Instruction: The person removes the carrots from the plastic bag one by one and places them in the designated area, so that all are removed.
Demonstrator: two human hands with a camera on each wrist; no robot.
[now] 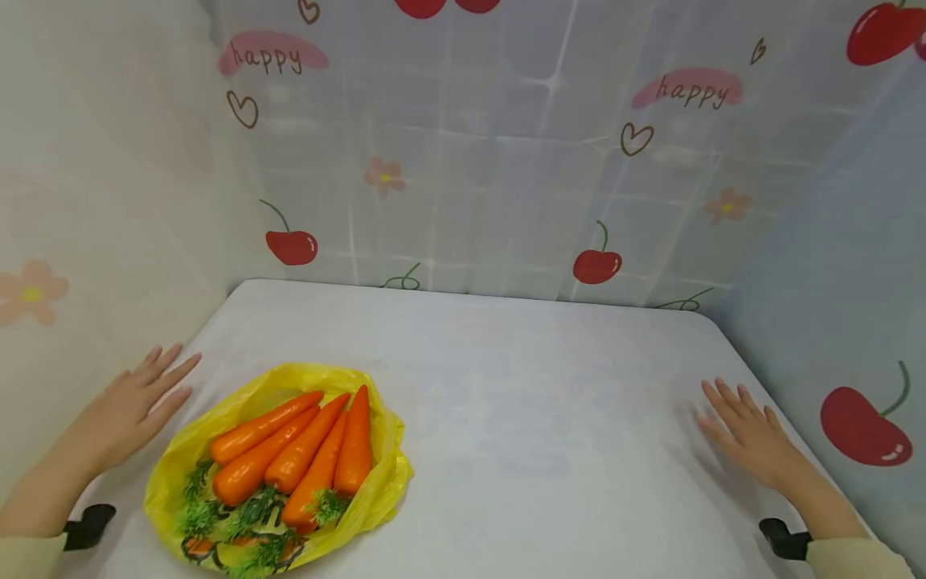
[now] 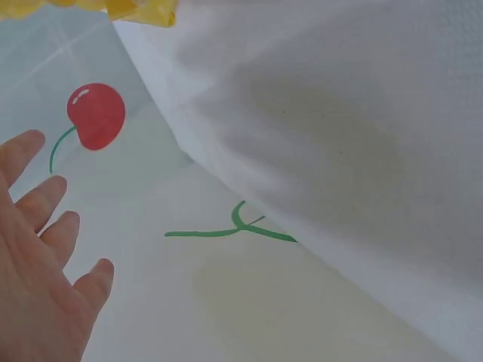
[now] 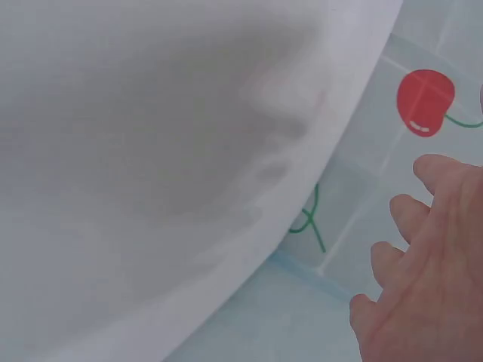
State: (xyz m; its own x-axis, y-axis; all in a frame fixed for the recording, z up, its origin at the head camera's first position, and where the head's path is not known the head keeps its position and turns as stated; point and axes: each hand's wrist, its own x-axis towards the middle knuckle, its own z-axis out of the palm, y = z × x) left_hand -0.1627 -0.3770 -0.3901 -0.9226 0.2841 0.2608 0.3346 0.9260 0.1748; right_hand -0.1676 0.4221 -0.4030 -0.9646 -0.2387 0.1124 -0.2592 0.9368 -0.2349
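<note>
Several orange carrots point(image 1: 302, 446) with green frilly tops point(image 1: 249, 519) lie in a yellow plastic bag point(image 1: 387, 490), its mouth spread wide, on the left part of the white table. Left of the bag, my left hand point(image 1: 126, 414) is held with fingers spread and holds nothing; the left wrist view shows the same hand point(image 2: 38, 264) near the table's edge, with a bit of the yellow bag point(image 2: 143, 10) at the top. Over at the table's right edge my right hand point(image 1: 752, 434) has its fingers extended, holding nothing. The right wrist view has that hand point(image 3: 430, 264) at its right side.
The white table point(image 1: 550, 418) stretches between both hands, with rounded far corners. Pale curtains point(image 1: 463, 145) printed with cherries, hearts and flowers hang behind it and along the left and right sides, close to its edges.
</note>
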